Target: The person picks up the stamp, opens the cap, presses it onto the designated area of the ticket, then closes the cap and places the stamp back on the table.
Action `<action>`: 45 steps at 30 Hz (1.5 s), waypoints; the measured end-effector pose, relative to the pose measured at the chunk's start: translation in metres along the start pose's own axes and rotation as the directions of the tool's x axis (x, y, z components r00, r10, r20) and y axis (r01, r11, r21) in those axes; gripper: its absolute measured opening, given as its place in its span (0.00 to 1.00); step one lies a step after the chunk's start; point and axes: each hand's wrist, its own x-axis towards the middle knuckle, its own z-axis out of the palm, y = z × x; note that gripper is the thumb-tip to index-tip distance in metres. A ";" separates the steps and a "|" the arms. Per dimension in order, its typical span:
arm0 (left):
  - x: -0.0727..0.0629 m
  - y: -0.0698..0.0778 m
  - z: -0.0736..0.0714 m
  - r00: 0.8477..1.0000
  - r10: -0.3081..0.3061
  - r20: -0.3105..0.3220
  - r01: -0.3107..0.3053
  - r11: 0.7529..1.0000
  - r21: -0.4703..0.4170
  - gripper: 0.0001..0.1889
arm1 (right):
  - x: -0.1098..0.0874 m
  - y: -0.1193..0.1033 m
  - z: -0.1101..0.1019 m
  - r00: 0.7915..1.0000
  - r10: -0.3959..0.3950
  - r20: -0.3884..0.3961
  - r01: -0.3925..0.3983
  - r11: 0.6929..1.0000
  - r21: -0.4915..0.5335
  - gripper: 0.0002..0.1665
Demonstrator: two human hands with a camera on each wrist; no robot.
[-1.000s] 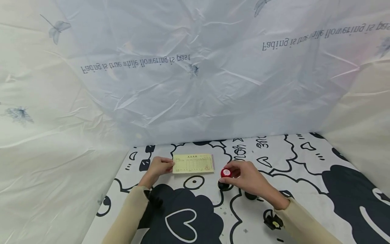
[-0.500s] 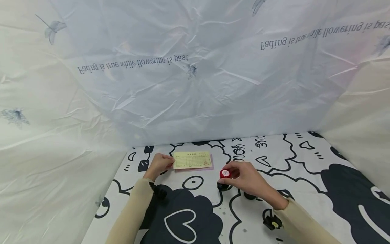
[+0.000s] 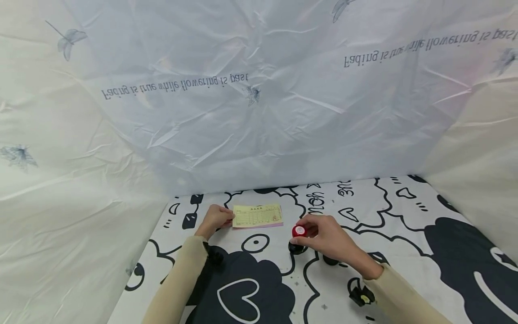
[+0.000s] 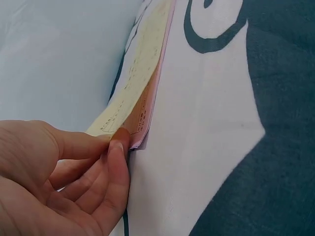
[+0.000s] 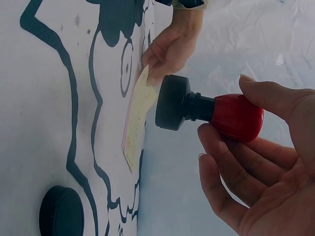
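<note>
In the head view my left hand pinches the left edge of a yellow printed form sheet. The left wrist view shows thumb and forefinger on its corner, lifted away from a pink sheet underneath. My right hand grips a stamp by its red knob, thumb on one side and fingers on the other. The stamp's black round head is held above the cloth, to the right of the sheets. A stamp mark shows near the yellow sheet's lower right corner.
A black round cap lies on the cloth near my right hand. The white cloth carries black cartoon drawings. A pale plastic sheet hangs behind the table and along both sides.
My left hand has shifted slightly right, lifting the yellow sheet's left end. The pink sheet now shows along its lower edge. My right hand with the stamp stays nearly still.
</note>
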 end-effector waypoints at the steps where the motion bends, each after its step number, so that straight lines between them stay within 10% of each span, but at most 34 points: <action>1: -0.001 0.000 0.000 1.000 0.007 -0.003 -0.007 1.000 0.012 0.11 | 0.000 0.000 0.000 1.000 0.000 0.000 0.000 1.000 -0.004 0.23; 45: -0.012 -0.001 0.003 0.986 0.090 -0.142 -0.064 0.981 0.181 0.09 | -0.006 0.000 -0.002 1.000 -0.005 -0.013 0.005 1.000 0.010 0.23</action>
